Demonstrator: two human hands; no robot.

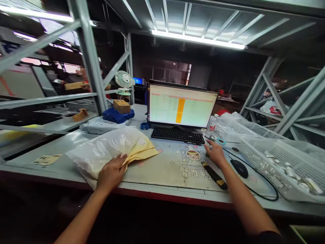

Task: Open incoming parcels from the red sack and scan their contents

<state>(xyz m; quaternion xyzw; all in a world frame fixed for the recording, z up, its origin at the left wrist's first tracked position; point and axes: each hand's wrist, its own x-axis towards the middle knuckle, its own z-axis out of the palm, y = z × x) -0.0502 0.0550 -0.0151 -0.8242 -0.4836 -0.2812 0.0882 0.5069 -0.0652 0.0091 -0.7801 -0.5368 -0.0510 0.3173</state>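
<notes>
My left hand (112,171) presses on the near side of a white plastic mailing bag (104,144), its fingers together at a fold where yellow paper-like material (142,147) sticks out. The thumb is partly hidden. My right hand (215,152) reaches out above the printed desk mat (162,169), fingers apart with nothing visible in them. Just beyond its fingertips is the right end of the black keyboard (177,135). A teal-rimmed tape roll (220,142) is close by. Below that hand, a black and yellow utility knife (215,176) lies on the mat.
A lit monitor (181,105) stands behind the keyboard. To the right are a mouse (239,168) with its cable, a bottle (212,123) and a white basket (274,173) of small items. Back left hold a blue bag (118,115), a carton (122,106) and a fan (123,80). Metal posts flank the table.
</notes>
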